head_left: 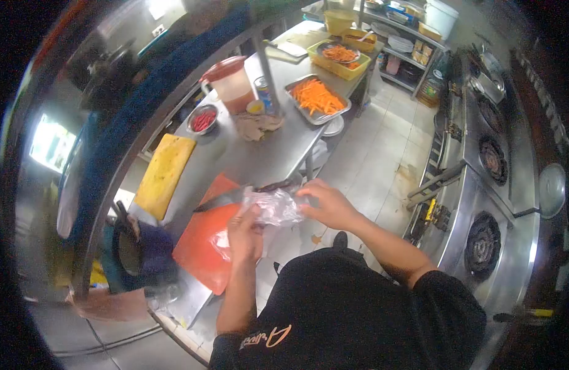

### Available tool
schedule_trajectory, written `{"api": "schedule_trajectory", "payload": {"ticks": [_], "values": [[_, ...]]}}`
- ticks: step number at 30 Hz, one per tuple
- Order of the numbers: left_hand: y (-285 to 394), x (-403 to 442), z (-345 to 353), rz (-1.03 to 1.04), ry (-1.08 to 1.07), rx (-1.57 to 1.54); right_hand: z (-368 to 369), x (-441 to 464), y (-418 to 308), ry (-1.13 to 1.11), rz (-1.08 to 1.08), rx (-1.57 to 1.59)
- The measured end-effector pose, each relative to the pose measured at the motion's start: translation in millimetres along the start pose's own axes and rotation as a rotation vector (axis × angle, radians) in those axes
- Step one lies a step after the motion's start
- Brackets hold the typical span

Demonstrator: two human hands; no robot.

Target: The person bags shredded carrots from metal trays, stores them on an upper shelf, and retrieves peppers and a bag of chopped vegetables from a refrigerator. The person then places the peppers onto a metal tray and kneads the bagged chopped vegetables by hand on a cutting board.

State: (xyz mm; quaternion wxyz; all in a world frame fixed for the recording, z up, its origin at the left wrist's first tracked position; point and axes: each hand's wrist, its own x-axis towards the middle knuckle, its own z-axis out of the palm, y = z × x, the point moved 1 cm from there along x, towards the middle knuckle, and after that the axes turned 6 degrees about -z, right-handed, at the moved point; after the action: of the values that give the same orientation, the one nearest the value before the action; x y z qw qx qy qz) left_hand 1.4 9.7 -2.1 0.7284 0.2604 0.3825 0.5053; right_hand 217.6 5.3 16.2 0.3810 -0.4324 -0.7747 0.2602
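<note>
Stainless-steel counter [247, 159] runs up the middle of a narrow kitchen, with a pale tiled floor [380, 139] beside it. At the counter's near edge, a crumpled piece of clear, shiny plastic [277, 208] is held up between both hands; whether it is a bag or loose film, I cannot tell. The left hand [244, 237], at its seven o'clock, has its fingers closed on the lower edge; the right hand [326, 203], at three o'clock, pinches the other end with bent fingers.

As far as I can judge, the handling of the plastic is midway: it is in both hands but bunched, neither spread flat nor set down, and its folds hide whether anything is inside.

At eight o'clock from it lies a flat red plastic cutting board [201, 246] with a small pale scrap [221, 240] on it. A dark-bladed knife [221, 199] lies at about nine to ten o'clock, out of both hands, its far end partly behind the plastic. Further out, a yellow rectangular board [166, 172] sits at ten o'clock, and a round metal bowl of red pieces [203, 120] at eleven.

Some cutting looks done: at one o'clock, a rectangular metal tray [337, 115] holds a heap of orange strips [317, 97], with more strips in a yellow plastic basin [340, 69] beyond. Whether any cutting is left cannot be told.
</note>
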Motion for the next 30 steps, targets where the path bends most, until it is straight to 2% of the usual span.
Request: {"api": "schedule_trajectory", "payload": {"ticks": [2,3,4,5,7,8,10,14,17,18,20,25,27,29,30], "values": [[-21.8,10.6,-8.2,-0.12,0.043,0.212,-7.4,-4.0,-14.3,0.249,-0.046,0.012],[-37.9,39.6,54.5,-0.114,0.018,0.297,-56.1,-2.9,21.8,0.191,0.003,0.05],[-50.0,39.8,92.1,-0.125,-0.02,0.319,-74.0,-7.8,28.0,0.09,0.068,0.044],[-55.6,47.2,117.8,-0.117,-0.059,0.356,-85.9,-6.5,37.0,0.001,0.114,0.045],[-67.6,65.7,143.9,-0.049,-0.086,0.417,-102.5,-11.0,57.5,-0.04,0.269,0.158],[-71.1,74.0,152.8,-0.016,-0.097,0.449,-108.5,-13.1,67.8,-0.062,0.347,0.218],[-87.8,99.6,152.7,0.006,-0.109,0.52,-120.7,-15.9,87.4,0.049,0.376,0.205],[-102.0,134.2,162.7,-0.117,-0.091,0.686,-132.9,-17.0,125.1,0.168,0.448,0.26],[-119.5,172.8,156.8,-0.051,-0.14,0.728,-140.7,-10.1,157.9,0.086,0.524,0.162],[-115.7,183.3,164.4,-0.047,-0.142,0.734,-143.5,-6.3,166.9,0.126,0.51,0.15],[-103.1,203.0,184.5,-0.156,-0.075,0.744,-151.5,2.9,180.7,0.205,0.481,0.114],[-107.0,255.6,209.8,-0.129,-0.311,0.236,-175.5,25.3,216.1,0.272,0.528,-0.031],[-112.3,276.5,219.9,-0.231,-0.385,0.091,-187.9,30.7,226.6,0.301,0.553,-0.095],[-113.2,292.1,225.3,-0.425,-0.382,-0.007,-195.0,37.1,230.1,0.308,0.601,-0.151],[-111.6,297.1,230.9,-0.446,-0.419,-0.045,-195.6,36.5,236.9,0.354,0.569,-0.159]]}}
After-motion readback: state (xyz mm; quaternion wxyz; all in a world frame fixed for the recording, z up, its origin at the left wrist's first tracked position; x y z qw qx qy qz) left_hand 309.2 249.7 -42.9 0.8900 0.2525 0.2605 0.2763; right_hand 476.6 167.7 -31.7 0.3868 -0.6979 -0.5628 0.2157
